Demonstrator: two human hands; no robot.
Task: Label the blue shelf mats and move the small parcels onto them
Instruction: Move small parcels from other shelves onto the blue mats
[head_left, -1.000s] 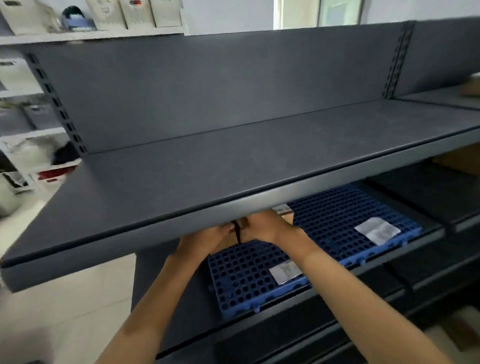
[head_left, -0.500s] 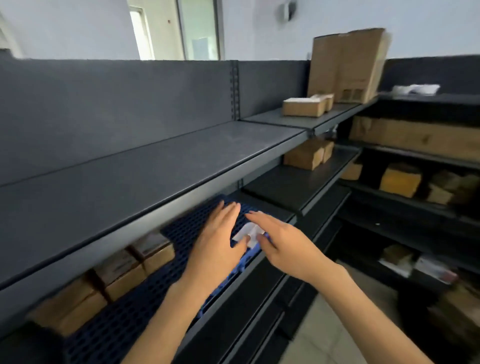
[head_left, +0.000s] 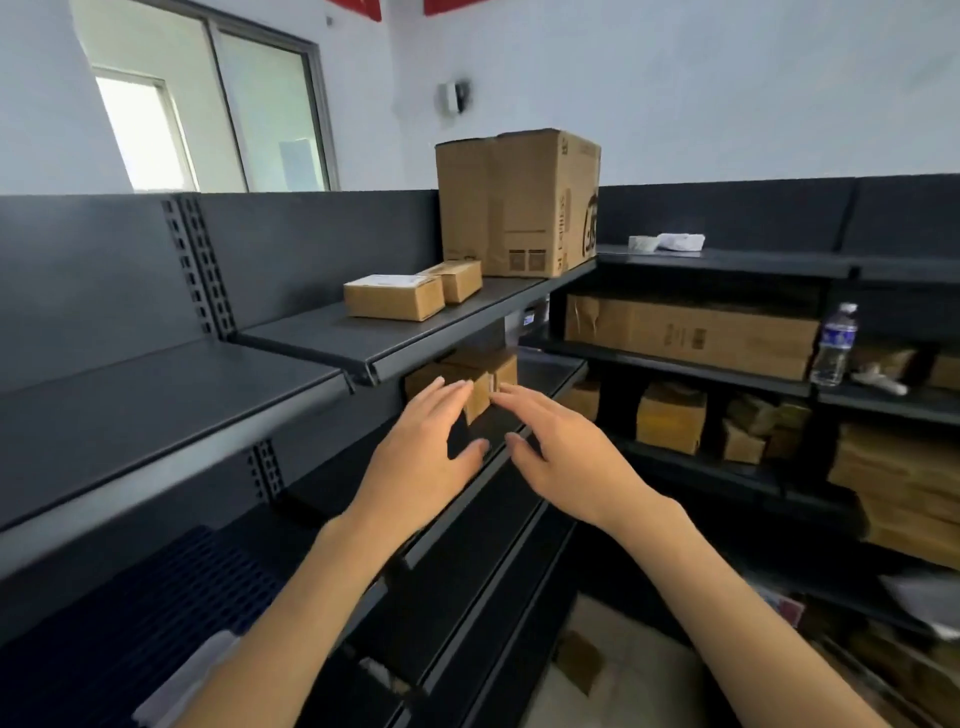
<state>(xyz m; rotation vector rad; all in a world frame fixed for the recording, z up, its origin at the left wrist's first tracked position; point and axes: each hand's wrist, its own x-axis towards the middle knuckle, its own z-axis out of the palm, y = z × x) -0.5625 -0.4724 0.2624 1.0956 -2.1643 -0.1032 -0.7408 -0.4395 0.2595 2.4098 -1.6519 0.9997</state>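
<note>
Left hand (head_left: 426, 457) and right hand (head_left: 558, 457) raised side by side in front of the dark shelving, palms facing away, fingers spread and loose, nothing grasped in either. Fingertips reaching toward small brown parcels (head_left: 485, 379) on the second shelf (head_left: 550, 371), just under the lip of the top shelf; whether the fingertips touch the cardboard, impossible to tell because of motion blur. Thumbs pointing toward each other, a narrow gap between them.

Blue shelf mat (head_left: 156, 613) far down at lower left, on a lower shelf, well apart from both hands and from the parcels. White paper label (head_left: 192, 675) lying on the mat near its front edge, partly hidden behind the left forearm.

On the top shelf (head_left: 415, 327): a flat cardboard box (head_left: 392, 296) with a smaller box (head_left: 457, 278) just behind it, and a tall carton (head_left: 519, 202) standing upright at the far end. On the adjoining shelving to the right: a long carton (head_left: 691, 335), a clear water bottle (head_left: 834, 345) upright beside it, and more brown boxes (head_left: 670, 421) below. White crumpled material (head_left: 675, 241) on the uppermost right shelf. Window (head_left: 208, 109) in the wall behind.
</note>
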